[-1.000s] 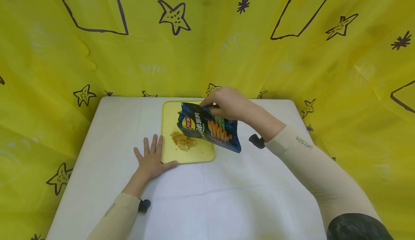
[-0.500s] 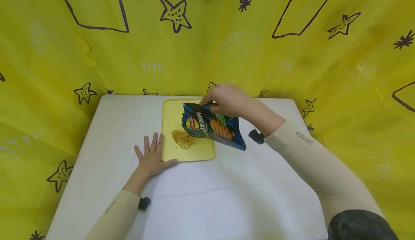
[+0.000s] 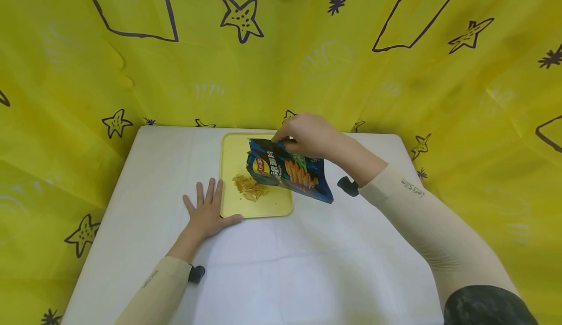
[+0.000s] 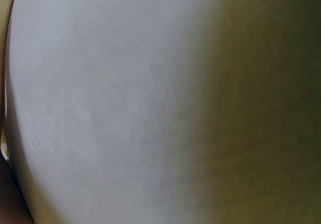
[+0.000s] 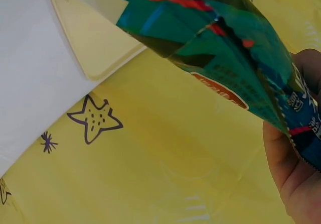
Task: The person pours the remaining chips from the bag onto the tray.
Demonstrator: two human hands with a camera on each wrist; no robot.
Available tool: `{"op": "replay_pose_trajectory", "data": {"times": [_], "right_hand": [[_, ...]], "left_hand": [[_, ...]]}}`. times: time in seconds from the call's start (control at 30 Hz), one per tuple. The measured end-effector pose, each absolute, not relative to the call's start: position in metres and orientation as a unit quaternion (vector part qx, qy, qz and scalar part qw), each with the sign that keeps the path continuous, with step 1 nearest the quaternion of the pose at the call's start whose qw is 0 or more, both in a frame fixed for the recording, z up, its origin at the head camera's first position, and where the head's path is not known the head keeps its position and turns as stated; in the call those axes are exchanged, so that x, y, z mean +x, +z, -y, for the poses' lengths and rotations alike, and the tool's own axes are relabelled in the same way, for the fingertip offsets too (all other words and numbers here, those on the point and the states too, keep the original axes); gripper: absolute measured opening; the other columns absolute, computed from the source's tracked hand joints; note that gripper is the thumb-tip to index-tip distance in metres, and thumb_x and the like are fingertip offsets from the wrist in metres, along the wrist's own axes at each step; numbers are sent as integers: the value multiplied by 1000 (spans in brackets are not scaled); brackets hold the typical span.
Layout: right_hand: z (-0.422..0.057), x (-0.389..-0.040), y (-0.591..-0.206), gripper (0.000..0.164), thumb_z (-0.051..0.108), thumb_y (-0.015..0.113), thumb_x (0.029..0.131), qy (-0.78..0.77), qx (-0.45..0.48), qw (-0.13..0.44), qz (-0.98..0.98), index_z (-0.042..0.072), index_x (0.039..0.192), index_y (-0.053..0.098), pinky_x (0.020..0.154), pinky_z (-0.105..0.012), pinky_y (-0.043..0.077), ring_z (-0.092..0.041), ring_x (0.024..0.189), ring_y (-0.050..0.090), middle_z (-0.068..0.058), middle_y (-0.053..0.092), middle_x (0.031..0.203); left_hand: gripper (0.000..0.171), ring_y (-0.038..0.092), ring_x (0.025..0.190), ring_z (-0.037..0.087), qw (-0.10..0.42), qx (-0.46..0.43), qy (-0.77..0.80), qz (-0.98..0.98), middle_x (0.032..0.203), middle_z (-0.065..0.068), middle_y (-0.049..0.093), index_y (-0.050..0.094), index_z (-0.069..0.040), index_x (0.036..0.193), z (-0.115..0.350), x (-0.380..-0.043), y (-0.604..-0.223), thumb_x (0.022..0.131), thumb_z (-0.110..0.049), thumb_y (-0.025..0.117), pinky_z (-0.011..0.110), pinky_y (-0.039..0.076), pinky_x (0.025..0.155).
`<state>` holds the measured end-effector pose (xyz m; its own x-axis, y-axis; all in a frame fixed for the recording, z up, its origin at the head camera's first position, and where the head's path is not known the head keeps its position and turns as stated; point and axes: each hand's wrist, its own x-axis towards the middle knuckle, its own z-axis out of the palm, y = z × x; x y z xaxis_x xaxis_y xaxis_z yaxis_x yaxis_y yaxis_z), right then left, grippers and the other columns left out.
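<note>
My right hand (image 3: pixel 309 133) pinches the upper edge of a dark blue chip bag (image 3: pixel 285 169), which hangs tilted over the right part of a yellow tray (image 3: pixel 281 208), its left end lower front facing the chips. A small heap of potato chips (image 3: pixel 249 188) lies on the tray, close by the bag's left end. My left hand (image 3: pixel 208 215) lies with fingers spread at the tray's front left corner, thumb along the front edge. In the right wrist view, the bag (image 5: pixel 215 58) shows its green and blue back, with fingers (image 5: pixel 291 163) at its edge.
The tray stands on a table with a white cloth (image 3: pixel 281 266). Behind and beside the table hangs a yellow curtain (image 3: pixel 281 71) with drawn stars. White cloth and shadow fill most of the left wrist view. A dark wrist camera (image 3: pixel 348 186) sits at the right cuff.
The bag has shifted slightly to the right and away from the chips, still in my right hand. My left hand stays at the tray's corner.
</note>
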<state>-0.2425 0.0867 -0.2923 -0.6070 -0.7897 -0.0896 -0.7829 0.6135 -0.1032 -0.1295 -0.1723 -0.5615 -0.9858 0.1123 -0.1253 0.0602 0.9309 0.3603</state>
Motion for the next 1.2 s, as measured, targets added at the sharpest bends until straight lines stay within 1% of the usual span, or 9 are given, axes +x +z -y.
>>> {"op": "replay_pose_trajectory", "data": {"times": [0.33,0.47,0.67,0.77,1.2], "right_hand": [[-88,-243,-296,22,16,60,86,-33,-440,60,-895,21,104,71,66,-25,46,-7,76,55,8,66,94],[-90,-244,-297,22,16,60,86,-32,-441,55,-895,21,104,71,67,-25,46,-7,78,54,8,65,94],[-91,-243,-300,22,17,60,86,-30,-440,65,-895,22,105,71,68,-26,46,-8,78,53,8,65,94],[-90,-244,-301,22,17,60,86,-33,-445,61,-893,21,105,71,69,-26,46,-8,78,54,7,66,94],[-92,-243,-302,21,14,60,86,-35,-450,54,-890,20,103,72,70,-27,46,-8,78,54,8,66,93]], "left_hand": [[120,-18,135,41,74,43,180,-980,154,11,-7,-4,-16,148,170,-129,-558,63,-87,40,68,-18,91],[120,-18,135,40,76,42,182,-980,154,11,-7,-4,-17,148,170,-129,-557,63,-87,41,68,-19,92],[119,-17,135,41,73,42,183,-980,154,11,-6,-4,-17,148,169,-128,-557,63,-86,43,68,-18,92],[120,-17,135,42,71,43,185,-979,154,12,-6,-4,-16,148,169,-128,-558,64,-85,44,69,-18,91],[119,-19,134,41,75,44,179,-980,154,11,-8,-5,-16,148,169,-130,-559,64,-87,40,68,-19,91]]}}
